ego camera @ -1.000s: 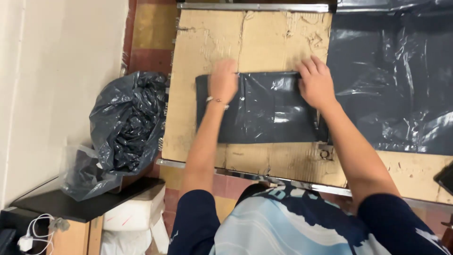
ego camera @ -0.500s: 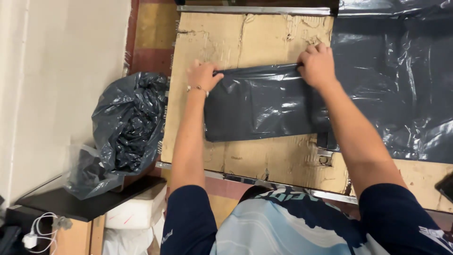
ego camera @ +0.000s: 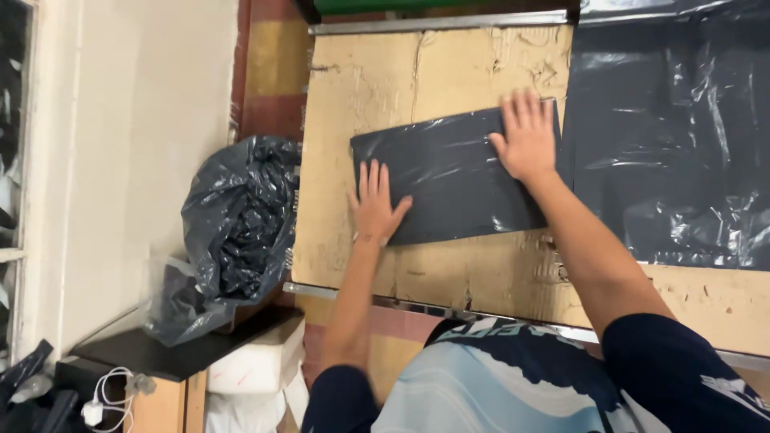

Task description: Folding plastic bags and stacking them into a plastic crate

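Observation:
A folded black plastic bag (ego camera: 457, 176) lies flat on a worn cardboard-covered table (ego camera: 369, 88). My left hand (ego camera: 374, 204) presses flat on the bag's near left corner, fingers spread. My right hand (ego camera: 528, 136) rests flat on the bag's far right end, fingers together and stretched out. Neither hand grips anything. Right of the folded bag, a larger sheet of black plastic (ego camera: 674, 144) is spread over the table.
A stuffed black rubbish bag (ego camera: 241, 224) stands on the floor left of the table. Below it are a dark shelf (ego camera: 168, 353), a white box (ego camera: 257, 365) and a white charger with cable (ego camera: 100, 401). A metal strip (ego camera: 449, 20) edges the table's far side.
The bag now looks smaller and lies tilted. My left hand slid from its far left corner to the near left corner. My right hand opened flat on the far right end.

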